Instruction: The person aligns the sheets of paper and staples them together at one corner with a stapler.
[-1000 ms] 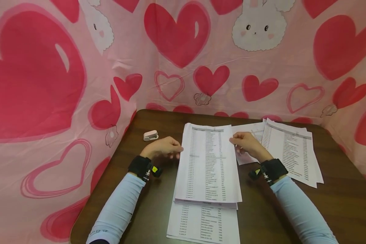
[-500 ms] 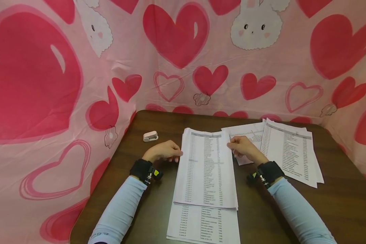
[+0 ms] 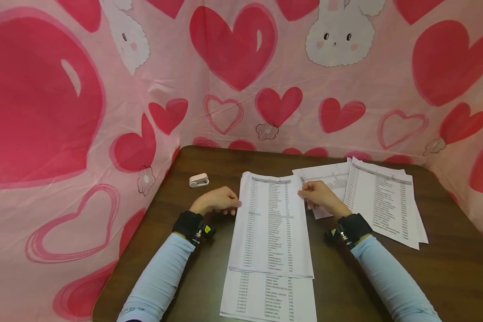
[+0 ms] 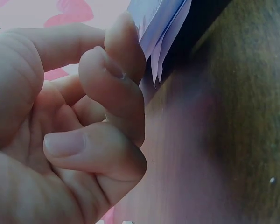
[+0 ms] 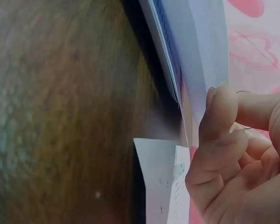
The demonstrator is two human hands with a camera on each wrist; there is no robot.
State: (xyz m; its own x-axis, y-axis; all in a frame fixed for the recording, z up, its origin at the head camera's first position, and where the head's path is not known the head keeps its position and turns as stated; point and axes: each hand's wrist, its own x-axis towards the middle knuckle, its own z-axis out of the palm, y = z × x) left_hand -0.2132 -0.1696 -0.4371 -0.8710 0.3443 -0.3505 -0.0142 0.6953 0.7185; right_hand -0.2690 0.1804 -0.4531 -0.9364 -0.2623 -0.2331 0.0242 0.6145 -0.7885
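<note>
Printed sheets of paper (image 3: 271, 228) hang between both hands in the middle of the head view, overlapping another printed sheet (image 3: 267, 297) that lies on the table. My left hand (image 3: 218, 200) pinches their left edge between thumb and index finger, its other fingers curled. On the opposite edge, my right hand (image 3: 322, 197) holds the paper with thumb and fingertips. The left wrist view shows several loose paper edges (image 4: 165, 39) beyond the fingertips. In the right wrist view the held sheet (image 5: 203, 51) stands apart from others behind it.
A small white and pink stapler (image 3: 199, 180) sits on the brown table (image 3: 221, 161), left of the papers. More printed sheets (image 3: 380, 197) lie fanned out at the back right, close to my right hand. A pink heart-patterned cloth (image 3: 241, 120) hangs behind the table.
The held sheets have come down and toward me, their lower edge now covering more of the sheet beneath. Both hands have moved slightly nearer with them, still gripping the edges.
</note>
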